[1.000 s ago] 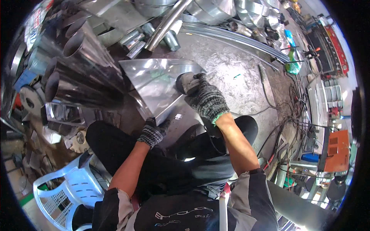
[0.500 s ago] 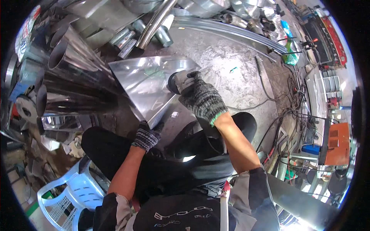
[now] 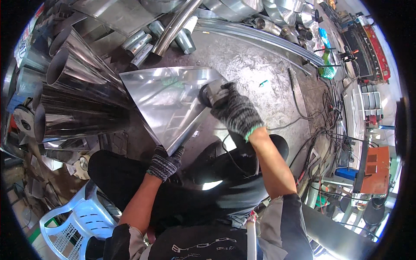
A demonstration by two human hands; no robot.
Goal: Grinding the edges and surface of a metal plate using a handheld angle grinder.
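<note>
A shiny piece of bent sheet metal (image 3: 160,102) lies tilted in front of me, one corner pointing toward my lap. My left hand (image 3: 164,163), in a grey knitted glove, is closed on that near corner. My right hand (image 3: 241,113), gloved alike with a green cuff edge, is wrapped round an angle grinder (image 3: 215,93). The grinder's dark disc rests at or just above the right-hand edge of the sheet; I cannot tell whether it touches. A dark cord hangs below the grinder near my leg.
Large metal tubes (image 3: 78,117) are stacked at the left. Long metal strips (image 3: 260,39) and short pipes lie at the back. Cables (image 3: 320,130) tangle along the right, near an orange box (image 3: 375,170). A light blue plastic chair (image 3: 82,214) stands at the lower left.
The grinder and my right hand have moved right and slightly down along the sheet's edge. The sheet's near corner, with my left hand on it, has shifted slightly down.
</note>
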